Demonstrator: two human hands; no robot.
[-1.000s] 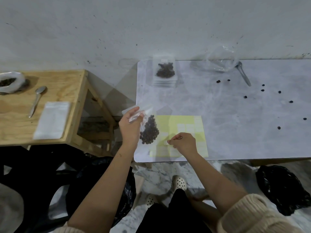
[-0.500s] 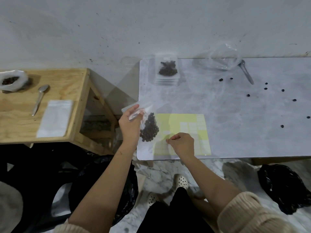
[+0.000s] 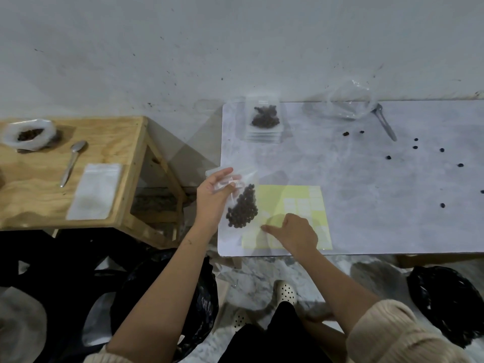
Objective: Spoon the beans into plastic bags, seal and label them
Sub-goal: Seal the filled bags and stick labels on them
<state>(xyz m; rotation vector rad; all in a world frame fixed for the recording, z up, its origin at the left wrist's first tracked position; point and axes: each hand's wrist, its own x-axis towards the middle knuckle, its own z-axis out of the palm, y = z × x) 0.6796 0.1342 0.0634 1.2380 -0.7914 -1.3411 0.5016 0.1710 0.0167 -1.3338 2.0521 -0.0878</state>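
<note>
Nearest us, our right hand (image 3: 293, 231) rests on the near left part of the label sheet (image 3: 296, 195), fingers curled and one tip stretched along the paper. We cannot tell whether it has a label pinched. Just left of the sheet, our left hand (image 3: 212, 200) pinches the top strip of the bag (image 3: 246, 179) between thumb and fingers. The bag hangs over the sheet's left edge with the beans (image 3: 242, 208) slumped low inside.

We judge it light, limp and slick: the film buckles and the beans shift as one lump. The seal strip looks like the stiffest part and the best hold. The flat film above the beans should take a label best.

The sheet lies on a white table (image 3: 392, 218), smooth and hard, where we expect beans to roll. Loose beans (image 3: 415, 147) lie scattered right of the sheet. Beyond the sheet sits a stack of filled bags (image 3: 264, 119), and farther right a crumpled clear bag (image 3: 351, 103) with a spoon (image 3: 385, 124). Far left of the sheet stands a wooden table (image 3: 34, 195), and a bare grey wall rises behind everything.
</note>
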